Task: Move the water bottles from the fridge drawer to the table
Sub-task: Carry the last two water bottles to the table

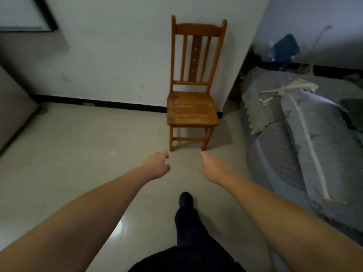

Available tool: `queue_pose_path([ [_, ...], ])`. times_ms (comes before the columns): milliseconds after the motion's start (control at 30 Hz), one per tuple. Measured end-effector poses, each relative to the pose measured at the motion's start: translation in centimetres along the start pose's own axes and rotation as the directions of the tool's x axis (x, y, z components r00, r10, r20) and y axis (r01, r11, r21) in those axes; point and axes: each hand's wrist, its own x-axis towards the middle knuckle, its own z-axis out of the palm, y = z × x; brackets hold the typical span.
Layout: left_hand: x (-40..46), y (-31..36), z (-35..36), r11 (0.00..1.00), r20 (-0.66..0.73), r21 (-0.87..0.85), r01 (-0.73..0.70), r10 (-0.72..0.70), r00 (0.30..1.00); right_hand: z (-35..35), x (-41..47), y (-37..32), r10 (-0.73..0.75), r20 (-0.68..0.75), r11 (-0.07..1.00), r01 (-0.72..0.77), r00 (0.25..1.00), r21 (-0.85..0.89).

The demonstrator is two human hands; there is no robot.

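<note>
Both grips empty, no bottles, fridge drawer or table in sight!
Your left hand [158, 165] and right hand [211, 167] reach level toward 12 o'clock, fingers loosely curled on nothing, neither nearer; only a wooden chair [193, 107] ahead.

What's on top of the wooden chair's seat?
Nothing sits on the orange-brown slatted wooden chair; its seat is bare. A white wall stands behind it. The floor under the seat is partly hidden.

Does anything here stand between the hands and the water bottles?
Cannot be judged: no bottles, fridge or table show. Both the left hand and the right hand hold nothing, reaching over bare floor toward a wooden chair against the wall.
</note>
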Motion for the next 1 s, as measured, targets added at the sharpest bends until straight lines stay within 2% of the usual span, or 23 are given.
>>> queue_pose_path([
  [167,7.4,-1.9,-5.1,0.995,-0.068,-0.055,0.084,-0.087,0.994,-4.3,10.2,-2.9,-0.118,0.021,0.986,0.12,0.993,-0.116],
  [333,14.1,-3.6,-12.2,0.978,-0.156,-0.148,0.147,-0.17,0.973,-9.5,21.2,-7.5,-0.254,0.029,0.957,0.255,0.967,-0.14],
  [433,16.4,-6.8,-15.5,0.951,-0.182,-0.229,0.21,-0.253,0.95,-11.1,26.7,-11.8,-0.339,0.079,0.924,0.347,0.938,-0.162],
  [600,17.1,-16.1,-19.0,0.86,-0.175,-0.333,0.386,-0.459,0.871,-10.1,33.7,-21.7,-0.475,0.252,0.831,0.524,0.843,-0.186],
  [700,17.4,-21.9,-21.5,0.805,-0.197,-0.389,0.449,-0.548,0.813,-8.7,36.9,-28.0,-0.532,0.291,0.78,0.594,0.795,-0.196],
  [1000,19.4,-39.1,-32.4,0.766,-0.206,-0.409,0.495,-0.607,0.768,-8.1,46.2,-47.5,-0.586,0.296,0.735,0.649,0.754,-0.196],
])
